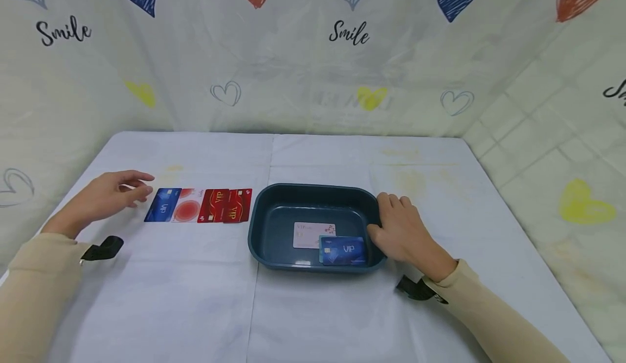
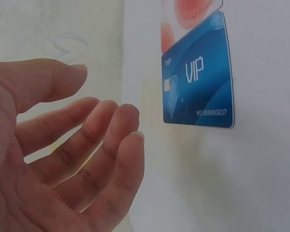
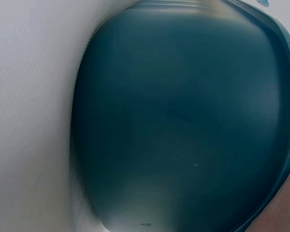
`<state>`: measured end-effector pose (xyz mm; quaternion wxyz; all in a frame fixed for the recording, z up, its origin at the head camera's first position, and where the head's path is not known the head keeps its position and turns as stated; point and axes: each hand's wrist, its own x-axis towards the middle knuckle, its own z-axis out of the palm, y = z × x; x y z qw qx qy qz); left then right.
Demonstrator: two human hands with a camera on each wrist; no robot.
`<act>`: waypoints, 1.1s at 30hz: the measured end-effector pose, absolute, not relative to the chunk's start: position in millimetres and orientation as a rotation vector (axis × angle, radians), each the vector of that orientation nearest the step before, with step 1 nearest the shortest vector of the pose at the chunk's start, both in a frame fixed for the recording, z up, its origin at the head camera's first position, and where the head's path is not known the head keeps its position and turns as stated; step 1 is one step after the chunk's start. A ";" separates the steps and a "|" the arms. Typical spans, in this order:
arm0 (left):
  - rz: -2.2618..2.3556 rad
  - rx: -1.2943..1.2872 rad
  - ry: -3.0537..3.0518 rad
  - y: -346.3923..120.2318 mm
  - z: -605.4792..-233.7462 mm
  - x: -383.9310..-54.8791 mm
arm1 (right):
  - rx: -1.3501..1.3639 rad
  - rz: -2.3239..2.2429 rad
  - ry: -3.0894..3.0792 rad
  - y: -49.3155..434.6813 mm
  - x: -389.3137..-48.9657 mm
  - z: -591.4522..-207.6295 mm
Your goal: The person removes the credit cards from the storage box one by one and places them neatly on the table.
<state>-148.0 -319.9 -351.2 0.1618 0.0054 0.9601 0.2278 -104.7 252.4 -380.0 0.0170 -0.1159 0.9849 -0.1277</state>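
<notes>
My right hand (image 1: pixel 402 227) grips the right rim of a dark teal tray (image 1: pixel 274 200), thumb over the inside edge. Its outer wall (image 3: pixel 183 116) fills most of the right wrist view. Inside lie a pale pink card (image 1: pixel 307 235) and a blue VIP card (image 1: pixel 344 251) that overlaps it. My left hand (image 1: pixel 113 194) hovers just left of a row of cards, fingers loosely bent and holding nothing. Nearest to it is a blue VIP card (image 2: pixel 198 77). To its right lie a white card with red circles (image 1: pixel 187 211) and two overlapping red VIP cards (image 1: pixel 212 205).
A white cloth (image 1: pixel 313 319) covers the table. Behind it hangs a pale curtain (image 1: pixel 293 53) printed with hearts and "Smile". Black straps (image 1: pixel 104 248) show at both wrists.
</notes>
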 end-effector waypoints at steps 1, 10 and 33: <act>0.646 0.031 2.753 -317.7 -349.6 -148.0 | -0.359 -0.394 3.060 252.7 -104.9 -380.3; 0.616 0.147 2.848 -292.0 -335.0 -147.9 | -0.354 -0.394 3.050 254.8 -105.6 -381.2; 0.611 0.374 2.954 -211.9 -299.8 -141.3 | -0.345 -0.410 3.048 257.1 -104.3 -378.9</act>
